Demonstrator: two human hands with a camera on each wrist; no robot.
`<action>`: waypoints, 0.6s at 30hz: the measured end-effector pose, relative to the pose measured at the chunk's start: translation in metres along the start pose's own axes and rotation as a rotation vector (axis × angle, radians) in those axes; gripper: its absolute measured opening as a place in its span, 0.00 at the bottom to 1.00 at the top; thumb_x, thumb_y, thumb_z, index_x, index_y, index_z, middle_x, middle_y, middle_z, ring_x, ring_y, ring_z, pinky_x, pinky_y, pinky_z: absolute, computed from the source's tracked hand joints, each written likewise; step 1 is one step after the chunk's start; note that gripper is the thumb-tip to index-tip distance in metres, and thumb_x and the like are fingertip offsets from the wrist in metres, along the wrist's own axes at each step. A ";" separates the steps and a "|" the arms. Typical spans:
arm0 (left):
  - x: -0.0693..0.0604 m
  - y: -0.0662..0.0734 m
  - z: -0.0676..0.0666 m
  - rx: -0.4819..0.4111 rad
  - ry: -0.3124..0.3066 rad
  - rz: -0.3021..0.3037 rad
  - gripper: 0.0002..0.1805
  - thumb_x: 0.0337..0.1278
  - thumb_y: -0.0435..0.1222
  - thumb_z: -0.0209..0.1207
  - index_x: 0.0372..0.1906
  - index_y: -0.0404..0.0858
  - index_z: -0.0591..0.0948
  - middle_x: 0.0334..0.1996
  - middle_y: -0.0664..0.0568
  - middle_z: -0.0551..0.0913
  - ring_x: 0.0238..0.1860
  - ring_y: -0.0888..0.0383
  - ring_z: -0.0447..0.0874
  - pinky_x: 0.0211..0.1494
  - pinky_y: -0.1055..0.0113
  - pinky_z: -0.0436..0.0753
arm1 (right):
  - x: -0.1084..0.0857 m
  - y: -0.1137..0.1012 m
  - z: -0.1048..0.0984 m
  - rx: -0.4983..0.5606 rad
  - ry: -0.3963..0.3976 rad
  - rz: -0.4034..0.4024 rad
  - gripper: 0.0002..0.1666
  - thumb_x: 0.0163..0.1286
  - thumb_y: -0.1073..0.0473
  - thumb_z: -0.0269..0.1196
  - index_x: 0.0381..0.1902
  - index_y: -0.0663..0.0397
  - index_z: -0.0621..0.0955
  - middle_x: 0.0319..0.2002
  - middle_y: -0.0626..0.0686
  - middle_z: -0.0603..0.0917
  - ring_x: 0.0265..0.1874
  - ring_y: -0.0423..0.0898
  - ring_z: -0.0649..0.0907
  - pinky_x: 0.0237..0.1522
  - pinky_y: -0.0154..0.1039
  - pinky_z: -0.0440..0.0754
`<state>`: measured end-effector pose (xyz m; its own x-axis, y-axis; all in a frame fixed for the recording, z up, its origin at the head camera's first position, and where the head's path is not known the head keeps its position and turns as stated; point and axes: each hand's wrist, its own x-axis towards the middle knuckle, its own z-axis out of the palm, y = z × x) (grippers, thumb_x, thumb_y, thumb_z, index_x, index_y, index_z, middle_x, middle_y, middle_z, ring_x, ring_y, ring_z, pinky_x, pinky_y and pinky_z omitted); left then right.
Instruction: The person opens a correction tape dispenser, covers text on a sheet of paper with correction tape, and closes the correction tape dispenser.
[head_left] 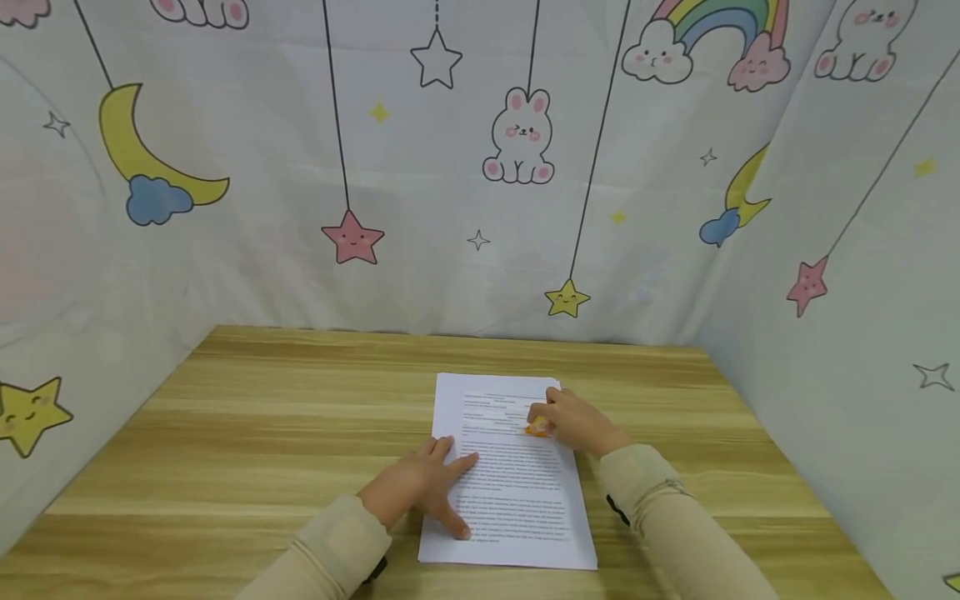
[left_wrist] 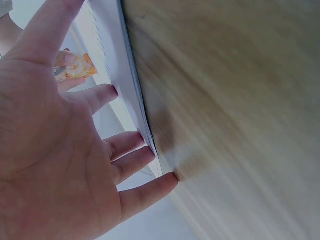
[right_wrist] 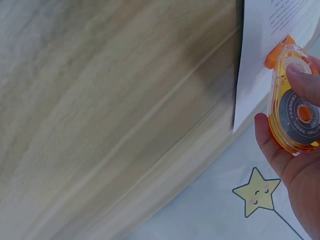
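A stack of printed sheets (head_left: 510,492) lies on the wooden table, with white gaps across the text lines in its upper part. My left hand (head_left: 426,482) rests on the stack's left side, fingers spread; in the left wrist view its fingertips (left_wrist: 135,140) touch around the paper's edge. At the upper right of the page, my right hand (head_left: 583,425) grips an orange, see-through correction tape dispenser (head_left: 537,427). The right wrist view shows the dispenser (right_wrist: 292,125) between thumb and fingers, its orange tip at the page. Part of its body is hidden by the hand.
The wooden table (head_left: 285,417) extends on both sides of the stack. Behind it and at both sides hangs a white cloth (head_left: 435,283) printed with stars, moons and rabbits. Both forearms wear cream sleeves (head_left: 667,500).
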<state>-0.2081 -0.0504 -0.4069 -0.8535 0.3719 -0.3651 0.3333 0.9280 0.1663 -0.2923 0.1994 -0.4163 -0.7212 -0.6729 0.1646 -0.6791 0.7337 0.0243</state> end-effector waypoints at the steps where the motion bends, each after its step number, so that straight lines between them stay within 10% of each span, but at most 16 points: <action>1: 0.000 0.000 0.000 0.001 0.001 0.001 0.56 0.26 0.65 0.67 0.69 0.55 0.59 0.70 0.44 0.52 0.70 0.44 0.51 0.65 0.45 0.64 | -0.001 0.001 0.000 -0.002 0.003 -0.002 0.14 0.58 0.68 0.62 0.38 0.44 0.83 0.26 0.48 0.69 0.24 0.43 0.65 0.30 0.34 0.65; 18: 0.002 -0.002 0.001 0.003 -0.002 0.004 0.56 0.26 0.66 0.67 0.69 0.55 0.59 0.70 0.44 0.52 0.70 0.44 0.49 0.66 0.45 0.62 | -0.024 0.022 -0.001 0.005 0.052 0.002 0.13 0.56 0.69 0.64 0.35 0.45 0.82 0.24 0.46 0.66 0.24 0.42 0.65 0.28 0.33 0.63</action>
<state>-0.2099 -0.0513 -0.4093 -0.8513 0.3753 -0.3667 0.3374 0.9268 0.1651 -0.2900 0.2317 -0.4188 -0.7145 -0.6655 0.2159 -0.6785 0.7344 0.0187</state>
